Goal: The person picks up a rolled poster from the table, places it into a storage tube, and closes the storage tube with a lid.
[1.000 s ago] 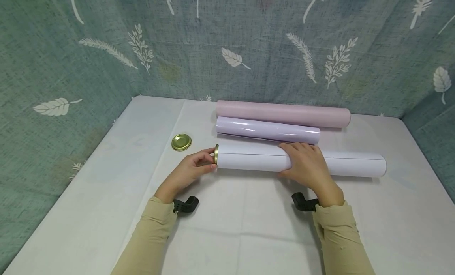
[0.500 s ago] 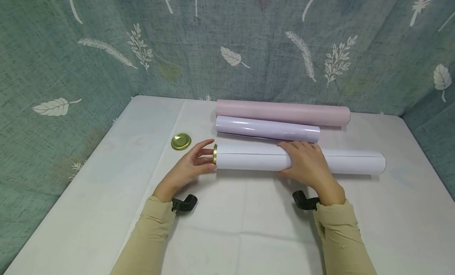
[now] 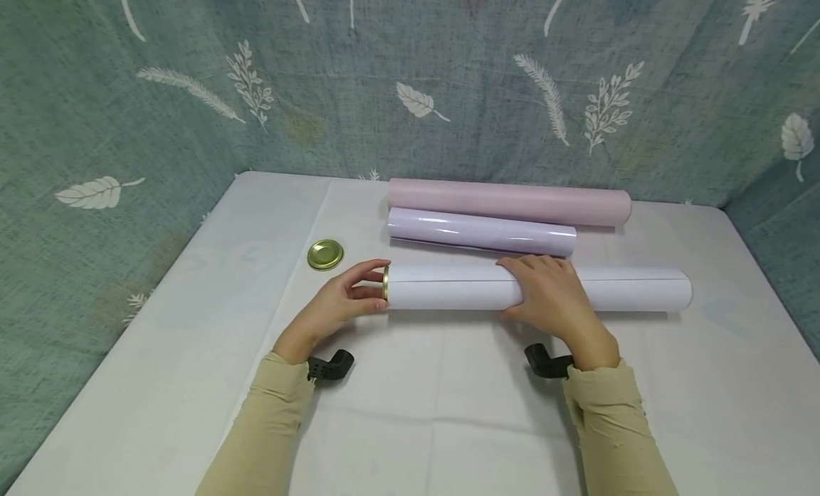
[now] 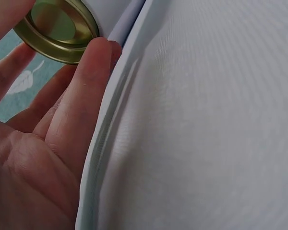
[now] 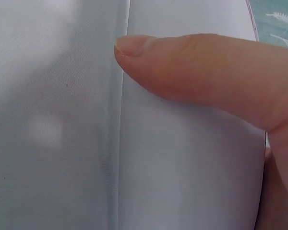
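Observation:
A long white paper roll (image 3: 448, 295) lies across the table, a seam line running along its upper side. Its left end is fitted with a gold metal lid (image 4: 57, 55). My left hand (image 3: 336, 302) holds this lid by the rim, thumb at the near side and fingers spread round the far side. Over the roll's middle, my right hand (image 3: 552, 297) grips it from above; in the right wrist view its thumb (image 5: 197, 67) lies along the near side of the paper. The right hand's other fingers are mostly hidden behind the roll.
A second gold lid (image 3: 325, 255) lies flat on the white-covered table (image 3: 384, 425), beyond the left hand. Behind the white roll are a shorter glossy lilac roll (image 3: 480, 231) and a pink roll (image 3: 509, 201). A green leaf-patterned cloth (image 3: 346, 90) hangs along the back and sides.
The left index finger lifted off the lid's rim half a second ago and is back at it now. The white roll's seam has turned slightly toward me. The right hand keeps its grip.

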Demonstrator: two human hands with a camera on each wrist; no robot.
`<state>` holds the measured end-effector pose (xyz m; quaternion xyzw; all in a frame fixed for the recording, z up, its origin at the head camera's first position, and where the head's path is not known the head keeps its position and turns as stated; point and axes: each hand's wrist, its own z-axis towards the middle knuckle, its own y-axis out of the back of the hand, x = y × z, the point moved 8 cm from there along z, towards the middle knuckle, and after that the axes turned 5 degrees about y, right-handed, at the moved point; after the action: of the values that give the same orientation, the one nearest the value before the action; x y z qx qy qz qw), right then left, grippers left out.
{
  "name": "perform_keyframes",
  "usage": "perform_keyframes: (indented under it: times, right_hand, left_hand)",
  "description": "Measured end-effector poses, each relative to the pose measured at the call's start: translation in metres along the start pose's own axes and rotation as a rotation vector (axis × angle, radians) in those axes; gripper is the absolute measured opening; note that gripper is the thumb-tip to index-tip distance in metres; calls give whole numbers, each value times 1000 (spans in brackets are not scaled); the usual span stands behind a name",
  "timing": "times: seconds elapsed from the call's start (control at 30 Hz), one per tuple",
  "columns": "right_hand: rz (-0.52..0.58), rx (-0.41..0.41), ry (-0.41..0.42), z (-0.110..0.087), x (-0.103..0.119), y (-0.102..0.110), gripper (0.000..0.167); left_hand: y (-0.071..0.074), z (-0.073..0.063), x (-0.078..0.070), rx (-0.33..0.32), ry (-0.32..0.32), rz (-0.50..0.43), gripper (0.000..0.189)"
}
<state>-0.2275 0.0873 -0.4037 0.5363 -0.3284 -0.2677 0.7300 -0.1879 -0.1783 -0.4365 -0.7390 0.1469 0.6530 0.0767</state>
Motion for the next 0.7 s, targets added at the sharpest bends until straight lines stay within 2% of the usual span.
perform_keyframes:
  times: [0.17,0.43,0.7]
  right_hand:
    - [6,10,-15,-1,-1,0,78]
    - [36,15,-21,1,3,1,78]
    - [25,49,-33,1,2,-1,79]
  left_hand:
    - [2,4,6,-5,-3,-10,65]
    - [12,6,15,-42,-7,43,67]
    - [10,6,17,-27,4,39,67]
